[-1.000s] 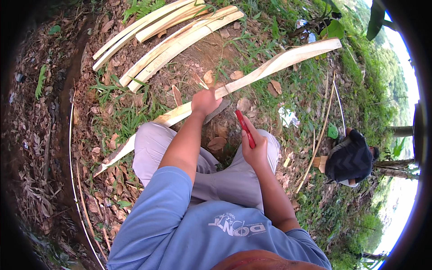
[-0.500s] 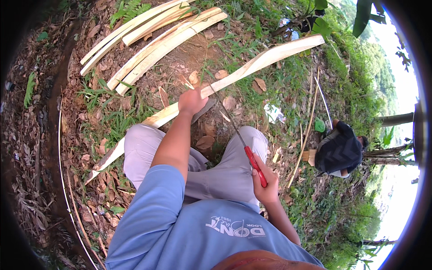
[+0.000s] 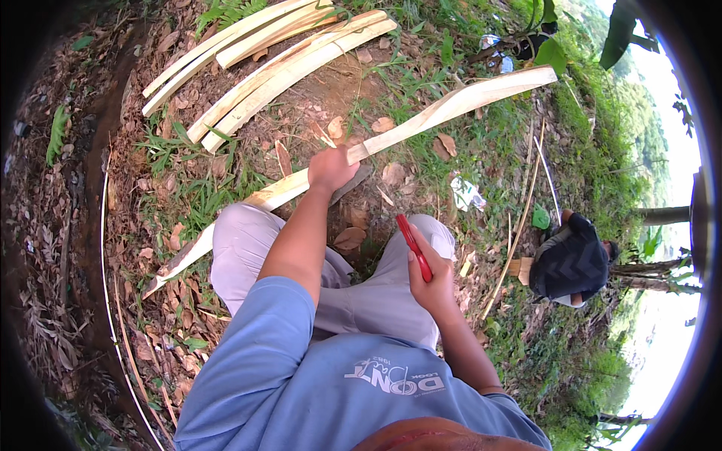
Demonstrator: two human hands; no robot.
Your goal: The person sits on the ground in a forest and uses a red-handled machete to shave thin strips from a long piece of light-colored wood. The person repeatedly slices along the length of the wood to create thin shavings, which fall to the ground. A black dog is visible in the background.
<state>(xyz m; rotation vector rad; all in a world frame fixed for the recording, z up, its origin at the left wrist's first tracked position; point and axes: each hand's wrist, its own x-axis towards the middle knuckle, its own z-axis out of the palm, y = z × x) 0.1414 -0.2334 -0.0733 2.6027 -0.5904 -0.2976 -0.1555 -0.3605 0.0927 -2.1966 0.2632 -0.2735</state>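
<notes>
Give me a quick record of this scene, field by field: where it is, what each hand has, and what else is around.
Setting: outdoors, bare soil, grass and dry leaves
Left hand: grips a long pale slat lying across the lap
Right hand: holds a red-handled knife, raised off the slat; blade hidden
Stack: more pale slats on the ground ahead
Other person: crouched at right in dark clothes
Thin sticks: lying in grass at right

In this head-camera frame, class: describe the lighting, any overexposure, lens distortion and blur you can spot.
Head view: daylight, soft shadows on the ground; sky at the right rim blown out white; fisheye bends the long pale bamboo slat and blackens the corners; left hand on the slat and right hand with the red-handled knife look fairly sharp.
</notes>
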